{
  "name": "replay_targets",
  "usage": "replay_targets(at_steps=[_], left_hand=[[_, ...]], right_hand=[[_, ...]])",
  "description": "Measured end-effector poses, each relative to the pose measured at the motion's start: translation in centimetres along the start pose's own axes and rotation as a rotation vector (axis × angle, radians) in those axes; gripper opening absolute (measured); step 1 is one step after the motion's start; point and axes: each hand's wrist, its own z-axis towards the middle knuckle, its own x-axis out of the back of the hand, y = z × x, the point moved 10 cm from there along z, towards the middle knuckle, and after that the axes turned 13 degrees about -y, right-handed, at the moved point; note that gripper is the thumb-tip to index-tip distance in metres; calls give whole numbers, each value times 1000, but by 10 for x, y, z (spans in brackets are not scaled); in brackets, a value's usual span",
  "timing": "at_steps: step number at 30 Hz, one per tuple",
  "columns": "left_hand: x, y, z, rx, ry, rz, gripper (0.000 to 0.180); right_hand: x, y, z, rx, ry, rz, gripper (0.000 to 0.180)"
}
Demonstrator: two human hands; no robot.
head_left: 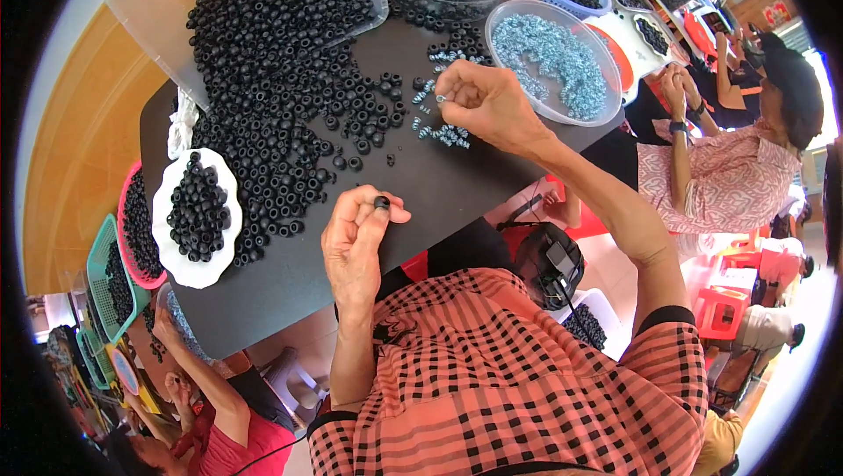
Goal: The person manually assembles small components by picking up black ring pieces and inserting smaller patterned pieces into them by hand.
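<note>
My left hand (pixel 356 234) is closed over the table's front edge, with a small black ring-shaped part (pixel 381 203) pinched between thumb and finger. Farther right, my right hand (pixel 492 107) is also closed, its fingertips pinching what looks like a small metal spring (pixel 441 99). Just beside and below those fingertips lie several loose springs (pixel 448 135) on the dark table (pixel 421 186). To the left spreads a big heap of black ring-shaped parts (pixel 263 125), spilling out of a clear plastic bin (pixel 162 37) tipped on its side. The two hands are apart.
A clear bowl of bluish springs (pixel 558 59) stands at the table's right edge. A white scalloped dish (pixel 198 276) of black parts sits at the left edge. Behind are a clear tub (pixel 448 2) and a blue basket (pixel 575 2). Other people (pixel 711 160) work at both sides.
</note>
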Motion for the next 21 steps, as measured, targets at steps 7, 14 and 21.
replay_targets(at_steps=[7,14,21], left_hand=[[-1,5,-1,-9,15,17,13],[-1,5,0,-20,6,71,14],[-6,4,1,53,22,105,16]], right_hand=[[14,2,-15,14,53,-216,13],[10,18,-30,79,106,-183,13],[7,12,-25,147,147,-209,11]])
